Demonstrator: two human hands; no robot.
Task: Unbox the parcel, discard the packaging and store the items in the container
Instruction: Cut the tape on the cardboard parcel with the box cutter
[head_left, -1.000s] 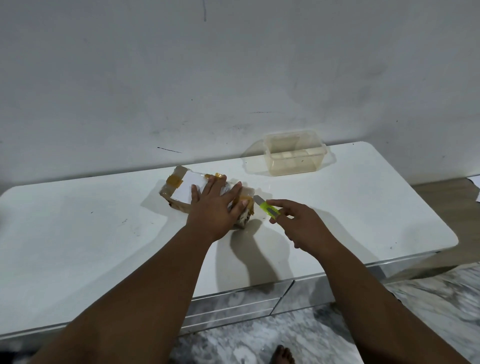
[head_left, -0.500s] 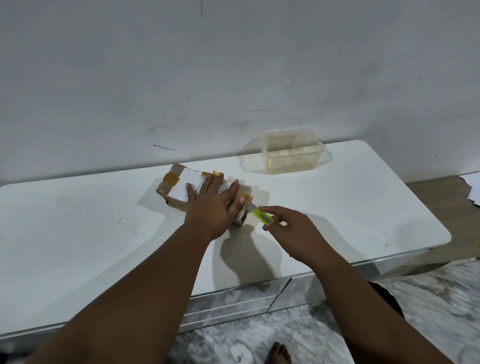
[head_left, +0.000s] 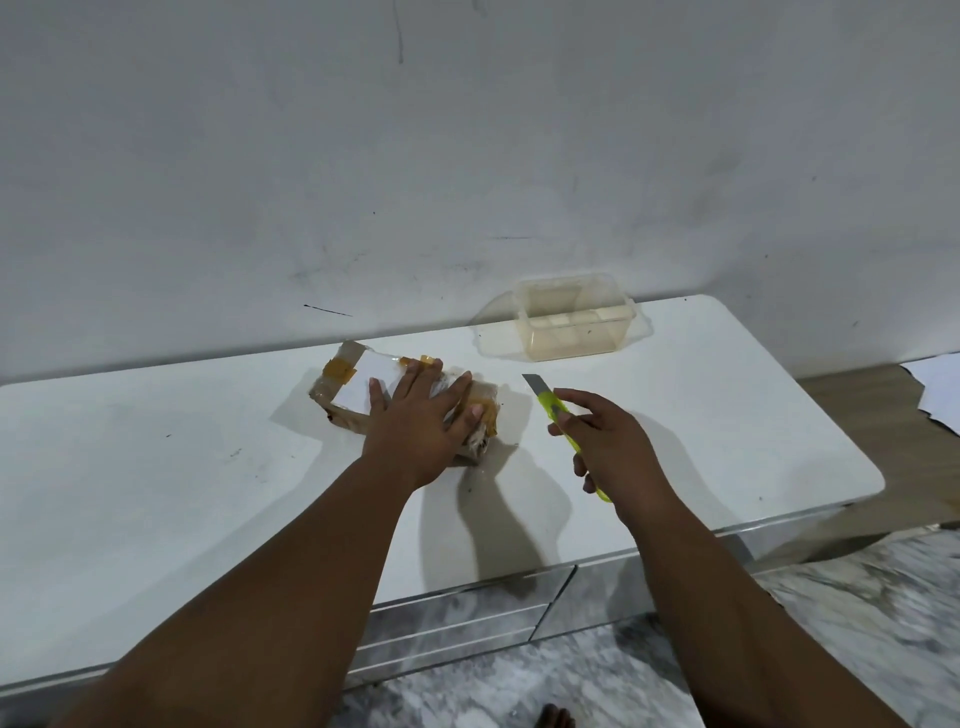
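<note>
The left hand (head_left: 415, 431) lies flat on the parcel (head_left: 405, 397); the right hand (head_left: 608, 441) pinches the knife (head_left: 558, 415), parcel at nine o'clock of its blade

Dim, even light from above; soft shadows toward the viewer; wide-angle bowing and edge blur.

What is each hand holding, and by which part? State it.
Right hand grips the utility knife by its yellow-green handle, blade clear. Left hand presses flat on the parcel.
</note>
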